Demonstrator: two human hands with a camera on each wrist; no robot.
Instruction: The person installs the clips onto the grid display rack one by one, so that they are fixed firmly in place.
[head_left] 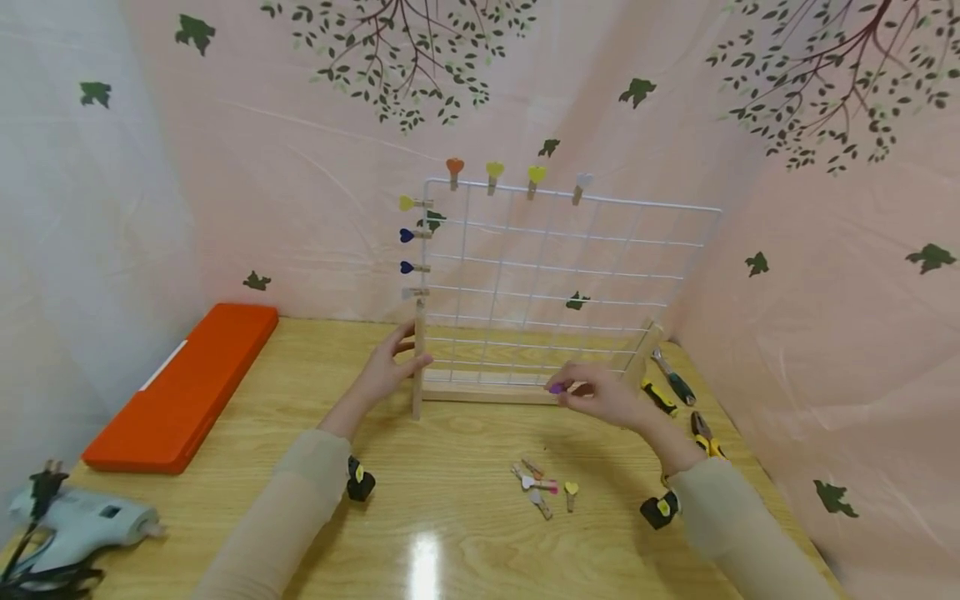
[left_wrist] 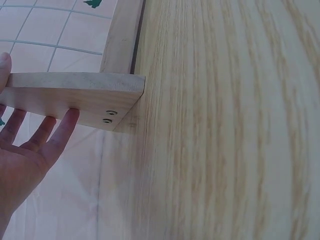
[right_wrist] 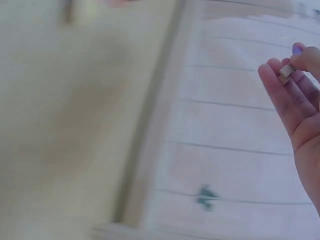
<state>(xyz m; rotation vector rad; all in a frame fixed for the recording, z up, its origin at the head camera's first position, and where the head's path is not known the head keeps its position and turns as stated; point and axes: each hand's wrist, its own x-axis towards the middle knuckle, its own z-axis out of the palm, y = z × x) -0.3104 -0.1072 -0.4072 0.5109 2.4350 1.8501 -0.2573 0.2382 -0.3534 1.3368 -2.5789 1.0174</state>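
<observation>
A white wire grid (head_left: 558, 275) stands upright in a wooden stand (head_left: 487, 392). My left hand (head_left: 386, 367) grips the stand's left side board (left_wrist: 90, 95), thumb on one side and fingertips on the other. In front of the grid's lower right part, my right hand (head_left: 603, 393) pinches a mini clothespin with a purple heart (head_left: 557, 388); its small wooden body (right_wrist: 287, 71) shows in the right wrist view. Heart clothespins clip the grid's top wire, among them an orange one (head_left: 454, 167), and its left side, including a dark blue one (head_left: 407, 236).
Several loose clothespins (head_left: 536, 483) lie on the table before the stand. Pliers (head_left: 701, 429), a yellow-black cutter (head_left: 660, 398) and a wrench (head_left: 675, 379) are at right. An orange case (head_left: 187, 383) and a glue gun (head_left: 90, 521) occupy the left.
</observation>
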